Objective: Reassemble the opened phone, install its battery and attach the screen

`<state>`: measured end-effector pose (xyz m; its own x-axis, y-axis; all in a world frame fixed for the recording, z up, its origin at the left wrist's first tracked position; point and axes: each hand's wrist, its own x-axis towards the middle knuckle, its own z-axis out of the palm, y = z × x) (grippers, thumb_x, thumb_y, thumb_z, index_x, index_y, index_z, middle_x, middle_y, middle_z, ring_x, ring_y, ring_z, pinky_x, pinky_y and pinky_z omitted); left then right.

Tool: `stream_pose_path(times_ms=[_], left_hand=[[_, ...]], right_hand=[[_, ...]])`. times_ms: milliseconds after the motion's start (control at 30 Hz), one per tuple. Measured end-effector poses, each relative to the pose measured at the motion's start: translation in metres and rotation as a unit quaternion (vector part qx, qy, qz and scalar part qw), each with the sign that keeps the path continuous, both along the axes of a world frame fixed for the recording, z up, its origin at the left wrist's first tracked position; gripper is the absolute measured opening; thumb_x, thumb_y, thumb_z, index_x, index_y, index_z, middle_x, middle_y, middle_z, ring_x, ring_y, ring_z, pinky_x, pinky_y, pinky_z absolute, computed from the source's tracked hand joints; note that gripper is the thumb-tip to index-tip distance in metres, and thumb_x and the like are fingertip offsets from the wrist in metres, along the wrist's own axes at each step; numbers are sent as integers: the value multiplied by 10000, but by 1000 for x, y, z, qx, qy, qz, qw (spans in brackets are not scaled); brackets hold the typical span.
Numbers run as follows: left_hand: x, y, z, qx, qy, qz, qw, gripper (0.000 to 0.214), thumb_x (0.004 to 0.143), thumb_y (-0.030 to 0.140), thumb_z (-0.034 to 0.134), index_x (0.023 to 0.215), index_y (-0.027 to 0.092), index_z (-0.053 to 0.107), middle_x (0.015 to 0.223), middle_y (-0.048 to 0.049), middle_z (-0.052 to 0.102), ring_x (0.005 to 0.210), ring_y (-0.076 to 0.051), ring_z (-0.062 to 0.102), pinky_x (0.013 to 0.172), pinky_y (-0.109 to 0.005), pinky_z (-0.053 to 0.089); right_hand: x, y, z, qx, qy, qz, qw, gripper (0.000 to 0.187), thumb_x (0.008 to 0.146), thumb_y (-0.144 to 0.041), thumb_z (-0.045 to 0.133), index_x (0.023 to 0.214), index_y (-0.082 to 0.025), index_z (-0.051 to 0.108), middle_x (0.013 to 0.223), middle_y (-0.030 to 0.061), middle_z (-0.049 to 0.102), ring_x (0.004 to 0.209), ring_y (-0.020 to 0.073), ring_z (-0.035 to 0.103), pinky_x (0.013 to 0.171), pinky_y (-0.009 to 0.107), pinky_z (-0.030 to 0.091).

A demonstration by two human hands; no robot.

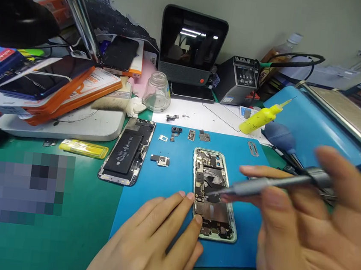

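Observation:
An opened phone body [213,207] with its inner parts exposed lies on the blue mat [178,152]. My left hand [153,239] has its fingers stretched out, and their tips press against the left edge of that body. Held in my right hand [305,234] is a grey precision screwdriver [259,186], its thin tip over the circuit board along the phone's left side. Whether the tip touches a screw is too small to tell. Left of the mat's middle lies a removed phone part with a black battery [123,152]. A camera module [176,130] and small metal plates [204,136] rest farther back.
A yellow lighter [84,148] lies at left, before stacked boxes with phones [53,83]. At the back stand a glass jar [157,91], a smart display [193,42] and a black control unit [240,81]. A yellow needle bottle [259,119] and blue air blower [279,136] sit right.

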<state>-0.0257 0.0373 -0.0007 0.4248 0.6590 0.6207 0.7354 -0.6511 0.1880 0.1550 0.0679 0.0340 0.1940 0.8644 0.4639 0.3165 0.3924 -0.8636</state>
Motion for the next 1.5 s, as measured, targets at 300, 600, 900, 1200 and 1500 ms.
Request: stream_pose_path(times_ms=[300, 600, 900, 1200, 1500], left_hand=[[2, 1, 0, 1, -23, 27, 999, 307, 1140, 285, 558, 1126, 226, 858, 1283, -124, 838, 1196, -317, 824, 914, -423, 726], [-1, 1, 0, -12, -7, 11, 1000, 279, 1129, 272, 584, 1165, 220, 856, 1283, -135, 839, 1195, -317, 824, 992, -471, 696], [-2, 1, 1, -28, 5, 11, 1000, 321, 1165, 306, 532, 1148, 254, 848, 1302, -111, 832, 1199, -302, 823, 998, -496, 637], [-6, 2, 5, -42, 36, -3, 998, 305, 1179, 303, 525, 1246, 256, 819, 1372, -93, 798, 1231, -315, 808, 991, -502, 610], [-10, 0, 4, -60, 59, -11, 996, 290, 1182, 264, 515, 1291, 251, 784, 1442, -101, 754, 1301, -312, 772, 1021, -498, 584]], right_hand=[[-20, 28, 0, -84, -47, 122, 988, 97, 1084, -270, 691, 1134, -340, 646, 1275, -38, 813, 1066, 163, 835, 917, 283, 718], [-20, 28, 2, -90, -16, 151, 984, 55, 1100, -247, 640, 1131, -293, 635, 1273, 19, 804, 1042, 180, 833, 936, 339, 721], [3, 3, -4, -138, 218, 76, 963, 414, 1076, -415, 650, 1469, -313, 566, 894, -10, 715, 491, 128, 637, 347, 214, 501], [-5, -11, -16, -165, 194, 126, 959, 316, 1110, -362, 610, 1426, -354, 605, 931, -8, 748, 549, 151, 733, 409, 236, 603], [-10, -12, -13, -188, 225, 108, 950, 309, 1117, -363, 610, 1425, -390, 596, 985, -6, 739, 624, 158, 748, 434, 250, 614]])
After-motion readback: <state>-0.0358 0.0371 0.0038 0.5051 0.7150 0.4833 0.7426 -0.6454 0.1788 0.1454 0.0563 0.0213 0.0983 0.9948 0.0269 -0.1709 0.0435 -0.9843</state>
